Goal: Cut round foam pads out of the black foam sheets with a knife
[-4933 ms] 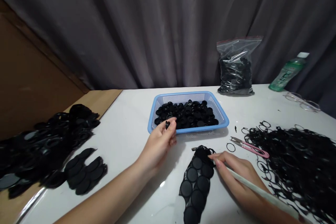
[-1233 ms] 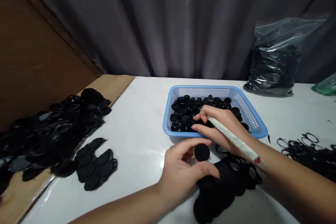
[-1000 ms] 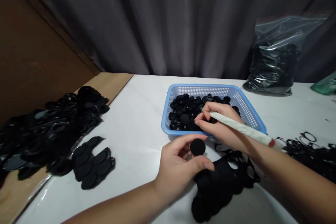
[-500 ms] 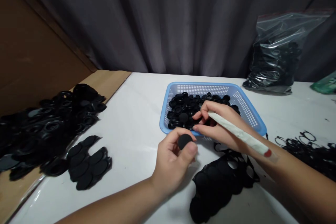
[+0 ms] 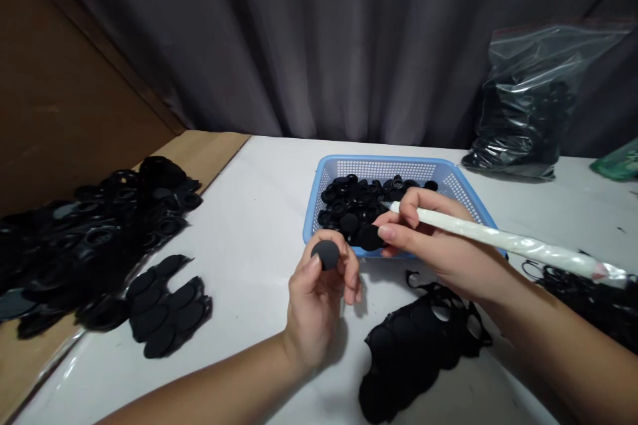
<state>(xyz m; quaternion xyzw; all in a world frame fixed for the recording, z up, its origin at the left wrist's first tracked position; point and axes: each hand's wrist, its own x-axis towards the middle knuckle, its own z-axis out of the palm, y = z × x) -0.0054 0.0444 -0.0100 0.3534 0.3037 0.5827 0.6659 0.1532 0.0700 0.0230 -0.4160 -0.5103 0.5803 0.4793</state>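
My left hand (image 5: 319, 299) pinches a round black disc (image 5: 325, 255) between thumb and fingers, just in front of the blue basket (image 5: 312, 212). Over the basket's front right part is my right hand (image 5: 433, 232), with a second black disc (image 5: 370, 238) at its thumb and fingertips. A white-wrapped stick with a pointed tip (image 5: 498, 239) also rests in that hand, its tip over the basket. Many black round parts (image 5: 343, 196) lie inside the basket. Below my right hand, a black sheet of joined discs (image 5: 409, 345) lies on the white table (image 5: 239, 239).
A big pile of black parts (image 5: 94, 232) covers the left side, beside a smaller sheet of discs (image 5: 164, 312). Black ring scraps (image 5: 593, 299) lie at the right. A clear bag of black parts (image 5: 523, 113) stands behind, near a green bag (image 5: 618, 161).
My left hand has turned and shifted slightly left, showing its disc's flat face. My right hand has lifted a disc at the basket, and the stick has swung to a flatter angle, its tip now visible.
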